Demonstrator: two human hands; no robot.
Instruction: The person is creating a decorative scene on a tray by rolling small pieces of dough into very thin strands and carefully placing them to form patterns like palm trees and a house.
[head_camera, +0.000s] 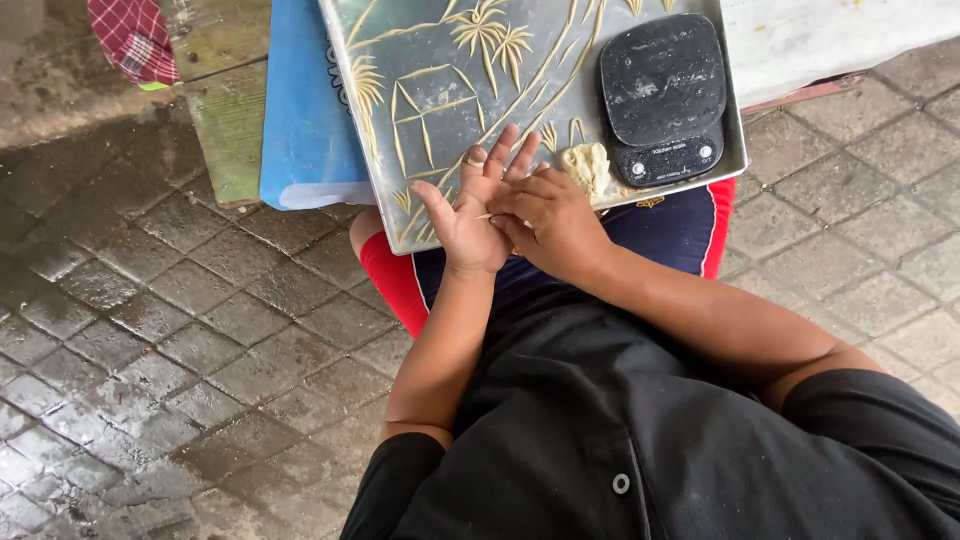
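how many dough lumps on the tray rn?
1. The pale dough lump lies on the metal tray, beside the black scale, just beyond the right hand. The hands may hide more.

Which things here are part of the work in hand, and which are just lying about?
In use:
- left hand, palm open
- right hand, pressed on the left palm
- dough lump
- metal tray with dough strips

Lying about:
- black kitchen scale on the tray
- blue board
- checked cloth
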